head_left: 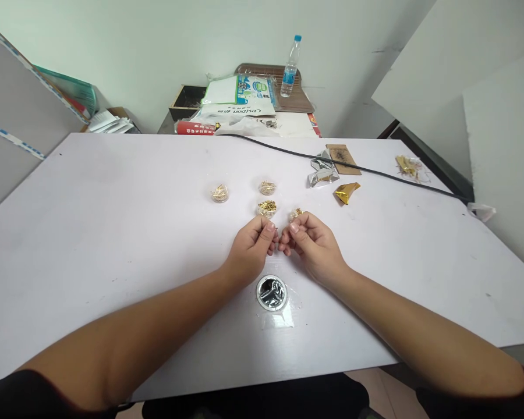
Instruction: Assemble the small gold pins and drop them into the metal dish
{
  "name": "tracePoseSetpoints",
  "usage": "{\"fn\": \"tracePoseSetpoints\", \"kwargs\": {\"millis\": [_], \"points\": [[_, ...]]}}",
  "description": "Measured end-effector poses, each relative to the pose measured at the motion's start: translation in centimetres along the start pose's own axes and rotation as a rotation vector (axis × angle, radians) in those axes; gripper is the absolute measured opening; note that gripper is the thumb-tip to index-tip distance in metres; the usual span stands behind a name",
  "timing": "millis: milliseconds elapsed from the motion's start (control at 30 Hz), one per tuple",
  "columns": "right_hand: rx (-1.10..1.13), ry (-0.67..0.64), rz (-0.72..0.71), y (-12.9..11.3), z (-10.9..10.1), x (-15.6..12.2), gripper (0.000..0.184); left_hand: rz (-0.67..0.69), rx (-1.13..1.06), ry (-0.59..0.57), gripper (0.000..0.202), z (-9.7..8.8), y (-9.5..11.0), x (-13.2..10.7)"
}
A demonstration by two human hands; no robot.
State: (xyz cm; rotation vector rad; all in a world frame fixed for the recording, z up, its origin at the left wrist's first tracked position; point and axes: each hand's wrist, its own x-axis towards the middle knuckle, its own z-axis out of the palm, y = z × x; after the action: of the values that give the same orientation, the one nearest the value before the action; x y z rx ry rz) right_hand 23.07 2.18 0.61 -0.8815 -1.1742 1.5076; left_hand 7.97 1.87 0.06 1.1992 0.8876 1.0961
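My left hand (252,249) and my right hand (311,243) meet at the middle of the white table (113,221), fingers curled and fingertips pinched together over something too small to make out. Just beyond them sit small clear cups of gold pieces: one (267,208) in front of the left fingers, one (296,214) by the right fingers, one (267,187) further back and one (220,193) to the left. A round silver-lined dish (271,293) lies between my wrists.
A black cable (375,172) runs across the far right of the table. Near it lie a silver foil wrapper (322,173), a gold foil piece (346,192), a brown card (343,159) and gold scraps (408,167). A water bottle (290,68) and papers stand behind the table.
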Motion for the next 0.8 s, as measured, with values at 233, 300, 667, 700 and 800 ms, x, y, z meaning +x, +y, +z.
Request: {"fn": "tracePoseSetpoints", "kwargs": {"millis": [233,300,667,700,800], "points": [[-0.057,-0.003,-0.082,-0.4,-0.4,0.2,0.031,0.0,0.01,0.029,0.033,-0.1,0.2,0.0],[-0.068,0.003,-0.089,-0.5,-0.5,0.2,0.036,-0.004,0.026,0.035,0.032,-0.2,0.2,0.0],[-0.191,-0.087,-0.076,-1.1,-0.7,0.0,0.034,-0.029,0.049,0.048,0.034,-0.1,0.2,0.0],[-0.209,-0.087,-0.068,-1.1,-0.8,0.0,0.033,-0.029,0.054,0.048,0.035,-0.2,0.2,0.0],[-0.264,-0.068,-0.06,-1.0,-0.8,0.0,0.03,-0.024,0.064,0.048,0.035,-0.2,0.3,-0.1]]}}
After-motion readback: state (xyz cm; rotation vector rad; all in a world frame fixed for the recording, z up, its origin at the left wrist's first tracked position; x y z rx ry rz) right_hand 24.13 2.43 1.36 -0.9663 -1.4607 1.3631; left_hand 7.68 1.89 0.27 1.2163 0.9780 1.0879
